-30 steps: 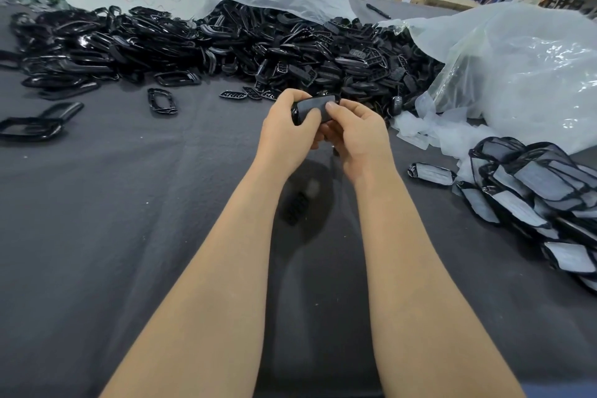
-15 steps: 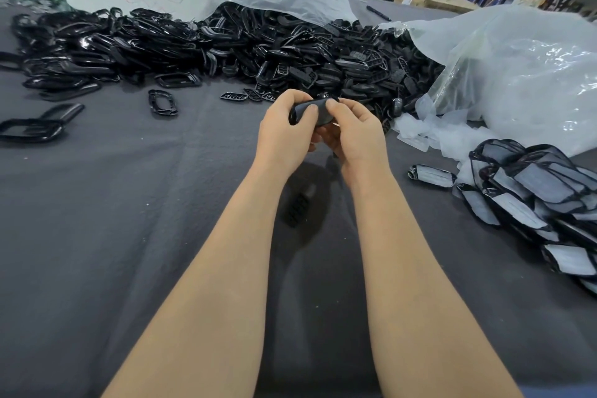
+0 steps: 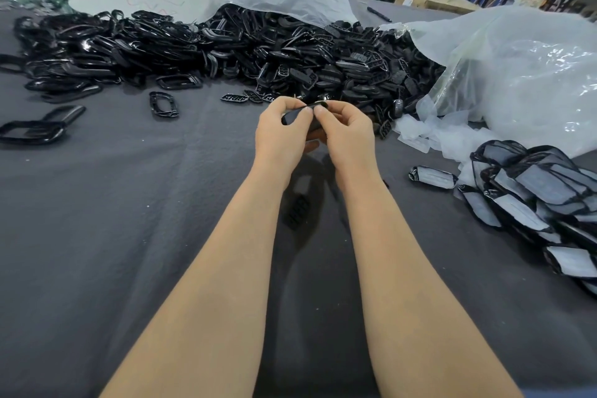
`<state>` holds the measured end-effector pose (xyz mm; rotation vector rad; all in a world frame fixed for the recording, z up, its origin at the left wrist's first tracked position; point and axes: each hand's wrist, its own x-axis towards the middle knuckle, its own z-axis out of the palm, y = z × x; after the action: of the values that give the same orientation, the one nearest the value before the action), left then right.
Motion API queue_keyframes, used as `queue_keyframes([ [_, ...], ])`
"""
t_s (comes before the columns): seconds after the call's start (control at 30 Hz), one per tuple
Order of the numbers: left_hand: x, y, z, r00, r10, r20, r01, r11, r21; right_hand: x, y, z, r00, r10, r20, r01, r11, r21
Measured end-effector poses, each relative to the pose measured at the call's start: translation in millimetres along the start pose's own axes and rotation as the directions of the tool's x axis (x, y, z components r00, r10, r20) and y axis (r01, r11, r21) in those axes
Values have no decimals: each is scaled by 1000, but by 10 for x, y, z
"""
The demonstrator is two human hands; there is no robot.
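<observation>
A small black plastic shell (image 3: pixel 292 117) is held above the dark grey table cloth (image 3: pixel 129 220) at the middle of the view. My left hand (image 3: pixel 281 134) grips its left end, thumb on top. My right hand (image 3: pixel 347 132) pinches its right end, thumb close to the left thumb. Most of the shell is hidden by my fingers. A small black grille piece (image 3: pixel 297 210) lies on the cloth between my forearms.
A big heap of black plastic frames and grille parts (image 3: pixel 226 52) runs across the back. Loose frames (image 3: pixel 163 104) lie at the left. Clear plastic bags (image 3: pixel 517 74) sit at the right, and a pile of film-covered black parts (image 3: pixel 542 200) lies near the right edge.
Both hands have stayed together over the same spot. The shell has tipped more edge-on and my thumbs have closed in toward each other on top of it.
</observation>
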<state>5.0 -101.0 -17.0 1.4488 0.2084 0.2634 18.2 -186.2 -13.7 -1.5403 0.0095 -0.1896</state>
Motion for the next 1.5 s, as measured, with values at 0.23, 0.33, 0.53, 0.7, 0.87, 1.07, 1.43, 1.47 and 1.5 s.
queue_keyframes([
  [0.23, -14, 11, -2, 999, 47, 22, -48, 997, 61, 15, 12, -15, 1000, 2, -21, -2, 1000, -5],
  [0.33, -24, 27, -2, 999, 16, 35, -16, 1000, -3, 14, 21, -17, 999, 21, -50, -21, 1000, 6],
  [0.53, -42, 44, 15, 997, 1, 82, 2, 999, -38, 21, -2, -12, 993, 42, -115, -36, 998, 49],
  [0.7, -52, 73, 19, 992, 6, 130, -1, 999, -35, 31, -24, -28, 987, 88, -131, -70, 988, 136],
  [0.87, -45, 56, 25, 995, 3, 103, 4, 998, -66, 43, 0, -56, 994, 73, -78, -68, 995, 68],
  [1.07, -37, 43, 39, 993, 34, 113, -28, 998, -53, 46, 14, -71, 998, 65, -27, -64, 997, 53],
  [1.43, -27, 32, -5, 996, 47, 80, -48, 999, 12, 50, 23, -90, 999, 47, 20, -47, 999, 3],
  [1.47, -24, 33, -6, 996, 47, 76, -49, 998, 26, 53, 20, -95, 998, 60, 22, -60, 998, 10],
  [1.5, -22, 33, -8, 996, 45, 71, -48, 998, 37, 58, 22, -99, 997, 70, 22, -70, 997, 12],
])
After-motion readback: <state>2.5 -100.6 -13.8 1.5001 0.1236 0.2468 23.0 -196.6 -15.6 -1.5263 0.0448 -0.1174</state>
